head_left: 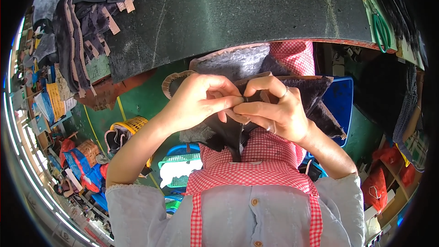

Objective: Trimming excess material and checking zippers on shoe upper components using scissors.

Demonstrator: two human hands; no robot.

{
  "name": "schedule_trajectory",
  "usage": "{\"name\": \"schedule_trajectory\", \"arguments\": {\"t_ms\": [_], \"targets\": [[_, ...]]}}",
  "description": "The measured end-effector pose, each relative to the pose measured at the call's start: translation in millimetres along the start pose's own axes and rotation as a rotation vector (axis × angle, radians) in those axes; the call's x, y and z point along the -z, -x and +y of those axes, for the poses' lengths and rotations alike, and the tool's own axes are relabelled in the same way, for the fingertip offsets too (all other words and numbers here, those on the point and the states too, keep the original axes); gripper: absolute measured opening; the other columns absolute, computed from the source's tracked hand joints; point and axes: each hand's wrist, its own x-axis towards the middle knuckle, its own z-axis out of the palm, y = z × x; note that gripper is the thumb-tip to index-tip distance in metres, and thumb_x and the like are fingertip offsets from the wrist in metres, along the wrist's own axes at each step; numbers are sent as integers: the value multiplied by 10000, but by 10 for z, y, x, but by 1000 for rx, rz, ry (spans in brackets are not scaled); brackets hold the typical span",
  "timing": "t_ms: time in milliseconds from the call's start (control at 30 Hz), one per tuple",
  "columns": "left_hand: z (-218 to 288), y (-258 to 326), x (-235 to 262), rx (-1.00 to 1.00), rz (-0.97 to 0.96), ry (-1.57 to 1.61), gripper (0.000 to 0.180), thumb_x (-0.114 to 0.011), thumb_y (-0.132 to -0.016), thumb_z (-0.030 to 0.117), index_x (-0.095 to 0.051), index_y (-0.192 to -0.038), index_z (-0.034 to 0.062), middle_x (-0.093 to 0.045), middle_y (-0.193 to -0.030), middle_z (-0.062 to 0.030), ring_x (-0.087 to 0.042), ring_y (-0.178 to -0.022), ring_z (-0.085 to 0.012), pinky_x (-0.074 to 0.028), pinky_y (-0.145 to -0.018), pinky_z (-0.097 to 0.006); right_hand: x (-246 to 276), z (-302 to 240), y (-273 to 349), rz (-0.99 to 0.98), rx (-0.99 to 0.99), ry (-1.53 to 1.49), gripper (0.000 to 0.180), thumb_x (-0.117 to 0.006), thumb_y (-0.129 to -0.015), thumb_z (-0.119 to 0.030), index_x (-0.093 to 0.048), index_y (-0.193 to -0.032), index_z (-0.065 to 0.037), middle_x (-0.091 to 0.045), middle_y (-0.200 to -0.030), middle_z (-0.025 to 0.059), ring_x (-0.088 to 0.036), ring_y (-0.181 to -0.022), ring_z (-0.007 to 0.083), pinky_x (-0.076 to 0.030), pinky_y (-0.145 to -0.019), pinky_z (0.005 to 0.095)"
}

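Observation:
My left hand [199,100] and my right hand [273,112] meet in the middle, fingertips pinched together on a dark furry fabric piece [315,92] with a tan leathery backing. The piece folds between my fingers and hangs down toward my red-checked apron [256,167]. A ring shows on a finger of my right hand. A lighter grey fuzzy piece [231,61] lies behind my hands, at the edge of the dark worktable [228,9].
Stacks of dark furry cut pieces [84,23] lie on the table's left end. Green-handled scissors [380,29] rest at the right end. A yellow basket [132,124], blue bins [340,100] and a green crate [180,169] stand on the green floor. Another person's arm [411,114] is at the far right.

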Motion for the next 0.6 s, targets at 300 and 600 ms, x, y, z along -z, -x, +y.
{"name": "schedule_trajectory", "arguments": {"t_ms": [300,600], "targets": [[357,285,124,-560,370,-1080,159,-765,-783,163,-676,-871,64,-652,-1102,-105,-603,-1052,-261,-471,-855,-404,-136,-136,244,101,144,-31,281,-817,-629,-66,-751,-898,-117,-512,-856,-3,-551,-656,140,-468,-502,290],[1208,835,-110,-539,472,-946,195,-770,-781,160,-598,-818,76,-615,-690,-87,-617,-563,-280,-455,-497,-384,527,-633,-499,392,363,262,278,-798,-621,-60,-752,-894,-33,-643,-844,72,-669,-781,241,-531,-627,322]]}}
